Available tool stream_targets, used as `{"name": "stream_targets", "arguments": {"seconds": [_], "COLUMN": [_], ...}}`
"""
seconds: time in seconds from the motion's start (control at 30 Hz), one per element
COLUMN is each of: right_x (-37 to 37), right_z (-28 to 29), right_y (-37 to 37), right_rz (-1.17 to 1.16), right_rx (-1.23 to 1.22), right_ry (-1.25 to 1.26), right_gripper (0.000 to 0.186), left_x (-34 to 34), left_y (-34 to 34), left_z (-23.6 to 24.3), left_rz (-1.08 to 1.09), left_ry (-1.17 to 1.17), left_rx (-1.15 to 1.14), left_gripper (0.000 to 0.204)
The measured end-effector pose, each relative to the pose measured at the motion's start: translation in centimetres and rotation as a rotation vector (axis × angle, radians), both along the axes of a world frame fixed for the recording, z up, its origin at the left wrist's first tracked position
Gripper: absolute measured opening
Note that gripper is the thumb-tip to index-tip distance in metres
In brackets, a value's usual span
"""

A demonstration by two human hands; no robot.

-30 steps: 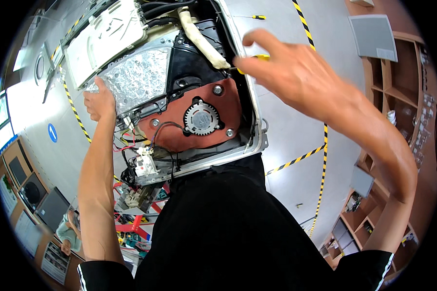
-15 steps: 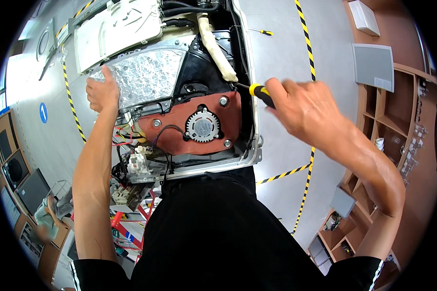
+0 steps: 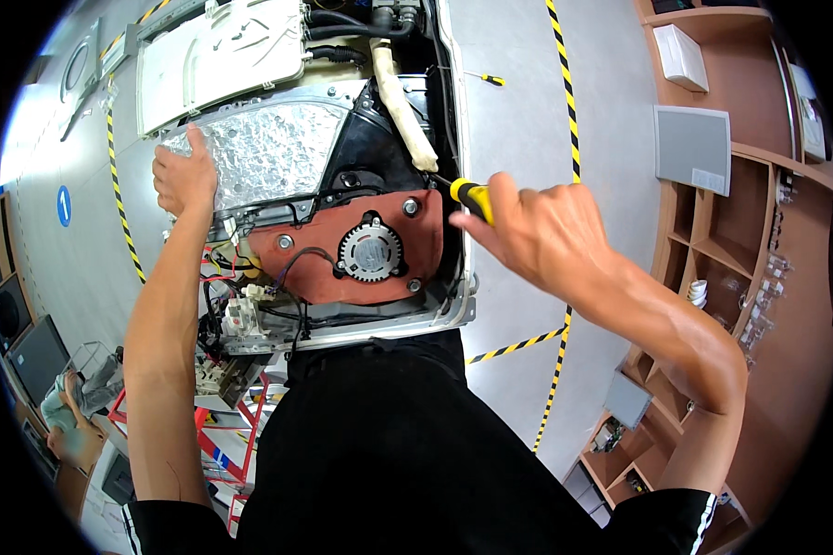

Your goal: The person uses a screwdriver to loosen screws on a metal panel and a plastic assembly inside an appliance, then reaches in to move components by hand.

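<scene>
An opened appliance lies in front of me with its inner parts exposed. My left hand grips the left edge of its foil-covered panel, thumb on top and fingers curled at the side. In my right hand is a yellow-and-black screwdriver. Its shaft points left into the appliance, close to the lower end of a cream-coloured hose; the tip is hard to make out. Nearer to me sits a reddish-brown plate with a round toothed metal part and several bolts.
A white plastic panel lies at the far left of the appliance. Loose wires and connectors hang at its near left corner, above a red metal frame. Another screwdriver lies beyond the right side. Wooden shelves stand at right; a person is at lower left.
The view has shifted slightly, so the appliance appears farther left. My right hand and the screwdriver handle have turned a little; my left hand keeps its place on the panel edge.
</scene>
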State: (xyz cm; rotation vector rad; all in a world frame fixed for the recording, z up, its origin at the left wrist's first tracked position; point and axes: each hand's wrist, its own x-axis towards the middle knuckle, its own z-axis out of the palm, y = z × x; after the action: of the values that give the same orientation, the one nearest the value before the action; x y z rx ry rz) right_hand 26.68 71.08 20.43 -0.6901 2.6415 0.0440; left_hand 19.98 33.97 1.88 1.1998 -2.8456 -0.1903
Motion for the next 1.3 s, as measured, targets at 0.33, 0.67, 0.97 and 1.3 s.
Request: {"name": "stream_targets", "arguments": {"seconds": [0.33,0.67,0.97,1.3], "right_x": [0.0,-1.2,-0.7,-0.5], "right_z": [-0.1,0.2,0.1,0.0], "right_y": [1.8,0.9,-0.2,0.5], "right_rz": [0.182,0.189,0.036,0.188], "right_rx": [-0.136,-0.116,0.104,-0.006], "right_ry": [0.092,0.149,-0.157,0.04], "right_gripper": [0.012,0.015,0.025,0.03], "left_x": [0.1,0.3,0.2,0.1], "left_y": [0.0,-0.5,-0.2,-0.2], "left_z": [0.0,-0.1,-0.4,-0.3], "left_rz": [-0.004,0.0,-0.016,-0.006], "left_ry": [0.021,0.006,0.026,0.031], "left_rx": [0.004,-0.001,-0.031,-0.011], "left_gripper": [0.083,0.083,0.083,0.083]}}
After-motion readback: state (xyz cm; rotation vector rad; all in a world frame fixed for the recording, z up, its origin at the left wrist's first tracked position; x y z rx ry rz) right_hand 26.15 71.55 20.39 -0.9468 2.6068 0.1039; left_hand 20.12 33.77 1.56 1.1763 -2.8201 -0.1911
